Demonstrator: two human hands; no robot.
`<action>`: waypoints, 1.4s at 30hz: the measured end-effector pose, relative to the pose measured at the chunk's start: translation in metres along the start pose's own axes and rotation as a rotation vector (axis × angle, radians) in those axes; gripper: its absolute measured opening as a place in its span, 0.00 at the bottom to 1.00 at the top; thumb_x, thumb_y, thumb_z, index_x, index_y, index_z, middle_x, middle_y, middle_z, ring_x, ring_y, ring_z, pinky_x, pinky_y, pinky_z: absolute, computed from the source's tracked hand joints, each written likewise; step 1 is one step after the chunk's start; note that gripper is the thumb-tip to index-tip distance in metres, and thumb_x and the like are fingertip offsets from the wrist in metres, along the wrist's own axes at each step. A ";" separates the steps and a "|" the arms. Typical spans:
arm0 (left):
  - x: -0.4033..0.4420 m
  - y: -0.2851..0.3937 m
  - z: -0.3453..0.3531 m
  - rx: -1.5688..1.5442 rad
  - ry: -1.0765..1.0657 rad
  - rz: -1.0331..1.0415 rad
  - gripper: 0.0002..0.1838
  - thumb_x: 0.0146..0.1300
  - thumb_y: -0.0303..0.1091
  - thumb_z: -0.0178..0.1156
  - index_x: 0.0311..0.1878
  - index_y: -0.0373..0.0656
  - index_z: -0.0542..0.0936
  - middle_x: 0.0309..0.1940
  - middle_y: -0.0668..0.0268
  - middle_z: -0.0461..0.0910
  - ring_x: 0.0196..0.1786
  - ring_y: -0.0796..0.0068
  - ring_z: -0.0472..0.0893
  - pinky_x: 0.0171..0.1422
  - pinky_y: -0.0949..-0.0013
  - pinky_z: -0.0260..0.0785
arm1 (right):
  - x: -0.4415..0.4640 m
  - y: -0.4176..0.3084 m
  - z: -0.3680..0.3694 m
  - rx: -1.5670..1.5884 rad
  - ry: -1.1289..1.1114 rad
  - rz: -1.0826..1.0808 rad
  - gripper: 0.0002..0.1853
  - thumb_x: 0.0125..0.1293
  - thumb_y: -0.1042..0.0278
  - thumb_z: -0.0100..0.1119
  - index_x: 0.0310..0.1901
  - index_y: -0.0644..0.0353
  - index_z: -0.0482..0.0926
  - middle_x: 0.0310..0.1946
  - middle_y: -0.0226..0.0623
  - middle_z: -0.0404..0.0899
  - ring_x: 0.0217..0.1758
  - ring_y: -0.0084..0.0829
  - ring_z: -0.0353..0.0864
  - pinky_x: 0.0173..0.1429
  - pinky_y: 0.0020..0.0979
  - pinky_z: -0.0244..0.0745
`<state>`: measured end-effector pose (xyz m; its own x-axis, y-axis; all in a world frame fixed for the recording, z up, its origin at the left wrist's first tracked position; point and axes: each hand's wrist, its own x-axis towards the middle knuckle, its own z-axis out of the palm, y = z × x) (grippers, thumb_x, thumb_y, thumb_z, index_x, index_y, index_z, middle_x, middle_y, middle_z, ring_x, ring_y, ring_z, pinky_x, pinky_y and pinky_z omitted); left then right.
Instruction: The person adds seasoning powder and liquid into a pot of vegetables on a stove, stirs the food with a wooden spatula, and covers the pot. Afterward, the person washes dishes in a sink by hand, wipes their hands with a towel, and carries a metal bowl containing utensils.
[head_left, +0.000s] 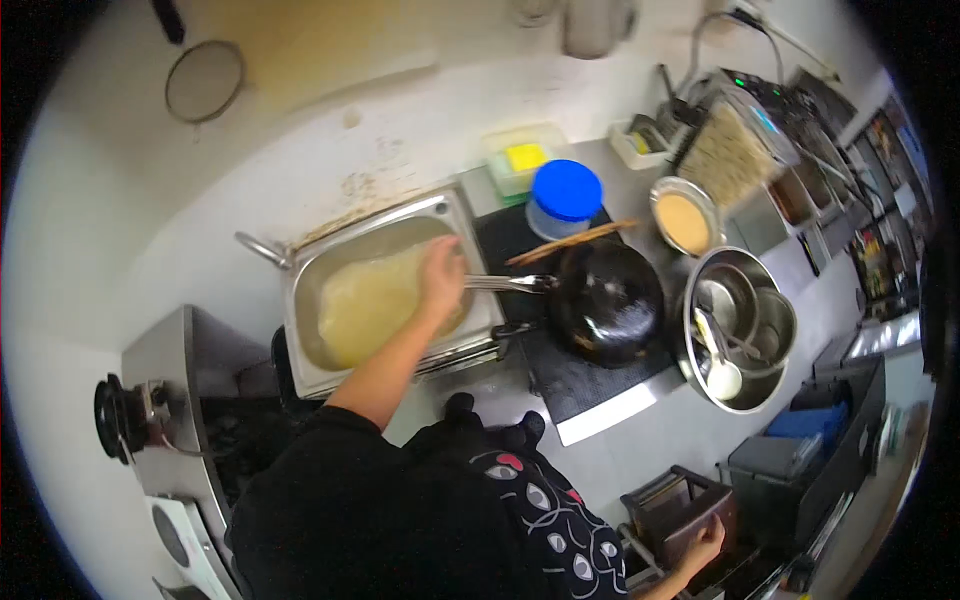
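My left hand [441,277] is over the right part of a steel sink [478,330] that holds cloudy yellowish liquid [370,305]. Its fingers are close together near the end of a pan's metal handle [508,283]; whether they grip anything is too blurred to tell. The dark pan [605,302] lies with its rounded underside up on a black mat, right of the sink. Low on the right, my right hand [708,543] hangs away from the counter, near a brown stool or chair [690,515], its fingers partly spread and nothing visible in them.
Chopsticks [570,243] and a blue-lidded tub [566,195] sit behind the pan. To its right are a bowl of orange liquid [684,222] and a large steel bowl [690,345] with utensils. A curved faucet [262,248] stands at the sink's left.
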<state>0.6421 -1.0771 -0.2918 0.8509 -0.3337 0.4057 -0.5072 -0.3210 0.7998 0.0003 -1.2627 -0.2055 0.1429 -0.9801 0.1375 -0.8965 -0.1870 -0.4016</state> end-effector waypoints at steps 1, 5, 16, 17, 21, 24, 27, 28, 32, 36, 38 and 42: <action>-0.010 -0.045 -0.026 0.124 0.005 -0.139 0.22 0.50 0.28 0.60 0.51 0.40 0.74 0.52 0.54 0.72 0.57 0.53 0.69 0.64 0.60 0.59 | 0.003 -0.010 0.001 -0.010 -0.004 -0.011 0.19 0.52 0.83 0.48 0.48 0.66 0.75 0.44 0.46 0.75 0.47 0.44 0.75 0.52 0.37 0.69; -0.047 -0.199 -0.084 0.572 -0.162 -0.621 0.36 0.50 0.47 0.62 0.62 0.41 0.65 0.63 0.51 0.62 0.67 0.52 0.58 0.70 0.57 0.49 | 0.007 -0.066 -0.002 -0.007 -0.022 -0.092 0.14 0.56 0.75 0.52 0.45 0.67 0.76 0.41 0.45 0.76 0.46 0.42 0.76 0.51 0.35 0.70; -0.030 -0.143 0.006 0.731 -0.789 -0.408 0.31 0.58 0.54 0.52 0.64 0.55 0.66 0.69 0.57 0.53 0.71 0.50 0.47 0.70 0.41 0.37 | -0.026 -0.173 -0.019 -0.236 -0.172 -0.248 0.16 0.55 0.73 0.56 0.47 0.68 0.74 0.45 0.47 0.74 0.48 0.46 0.74 0.53 0.36 0.69; -0.038 -0.142 0.002 0.700 -0.856 -0.345 0.29 0.57 0.50 0.54 0.63 0.57 0.67 0.68 0.58 0.55 0.71 0.50 0.48 0.69 0.41 0.41 | -0.026 -0.164 -0.013 -0.170 -0.107 -0.280 0.14 0.53 0.75 0.56 0.43 0.68 0.76 0.42 0.45 0.76 0.45 0.45 0.76 0.51 0.35 0.70; -0.071 -0.173 -0.019 0.522 -1.006 0.025 0.26 0.54 0.37 0.57 0.59 0.62 0.71 0.63 0.58 0.62 0.66 0.51 0.58 0.64 0.41 0.53 | -0.033 -0.173 -0.002 -0.139 -0.104 -0.289 0.12 0.57 0.76 0.53 0.43 0.68 0.76 0.41 0.46 0.76 0.45 0.44 0.76 0.51 0.34 0.70; -0.094 -0.216 -0.065 0.407 -0.986 0.096 0.20 0.53 0.33 0.56 0.52 0.59 0.76 0.56 0.58 0.69 0.60 0.54 0.67 0.60 0.45 0.60 | -0.031 -0.176 0.001 -0.122 -0.126 -0.235 0.12 0.58 0.77 0.51 0.44 0.68 0.76 0.40 0.46 0.76 0.45 0.43 0.76 0.51 0.32 0.70; -0.076 -0.175 -0.115 0.580 -1.145 0.025 0.14 0.53 0.31 0.53 0.43 0.52 0.80 0.47 0.57 0.75 0.53 0.56 0.73 0.57 0.51 0.64 | -0.025 -0.183 0.006 -0.071 -0.123 -0.183 0.14 0.57 0.79 0.50 0.45 0.68 0.76 0.40 0.46 0.76 0.45 0.41 0.77 0.51 0.32 0.70; -0.067 -0.156 -0.131 0.683 -1.227 -0.005 0.12 0.53 0.31 0.53 0.40 0.49 0.81 0.45 0.56 0.77 0.51 0.56 0.75 0.56 0.54 0.65 | -0.019 -0.181 0.009 -0.062 -0.130 -0.149 0.14 0.57 0.80 0.49 0.46 0.68 0.75 0.40 0.47 0.76 0.45 0.40 0.77 0.50 0.31 0.70; -0.078 -0.153 -0.164 0.826 -0.761 -0.125 0.10 0.53 0.29 0.51 0.35 0.40 0.80 0.40 0.53 0.78 0.46 0.55 0.77 0.53 0.57 0.67 | 0.012 -0.171 0.026 0.023 -0.110 -0.311 0.15 0.55 0.83 0.50 0.46 0.69 0.75 0.40 0.47 0.76 0.42 0.39 0.76 0.47 0.30 0.71; -0.053 -0.141 -0.183 0.728 -0.259 -0.185 0.14 0.54 0.27 0.49 0.42 0.37 0.78 0.39 0.48 0.78 0.44 0.52 0.77 0.51 0.54 0.68 | 0.038 -0.191 0.047 0.009 -0.193 -0.374 0.16 0.54 0.85 0.50 0.45 0.65 0.76 0.41 0.45 0.76 0.36 0.37 0.75 0.40 0.29 0.70; -0.028 -0.136 -0.194 0.570 -0.034 -0.429 0.19 0.54 0.26 0.49 0.52 0.36 0.73 0.39 0.45 0.77 0.44 0.48 0.77 0.51 0.53 0.68 | 0.049 -0.183 0.069 0.081 -0.195 -0.484 0.15 0.54 0.84 0.50 0.45 0.67 0.76 0.40 0.46 0.76 0.36 0.39 0.75 0.39 0.31 0.70; 0.027 -0.198 -0.232 0.652 0.107 -0.312 0.28 0.53 0.31 0.56 0.58 0.34 0.64 0.44 0.45 0.75 0.45 0.50 0.76 0.46 0.56 0.70 | 0.038 -0.242 0.065 0.126 -0.282 -0.477 0.15 0.53 0.85 0.49 0.45 0.69 0.75 0.41 0.48 0.76 0.42 0.43 0.77 0.44 0.31 0.72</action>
<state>0.7973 -0.8169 -0.3367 0.9609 -0.0628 0.2695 -0.1890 -0.8605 0.4730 0.2497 -1.2587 -0.1618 0.6419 -0.7615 0.0902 -0.6507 -0.6032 -0.4612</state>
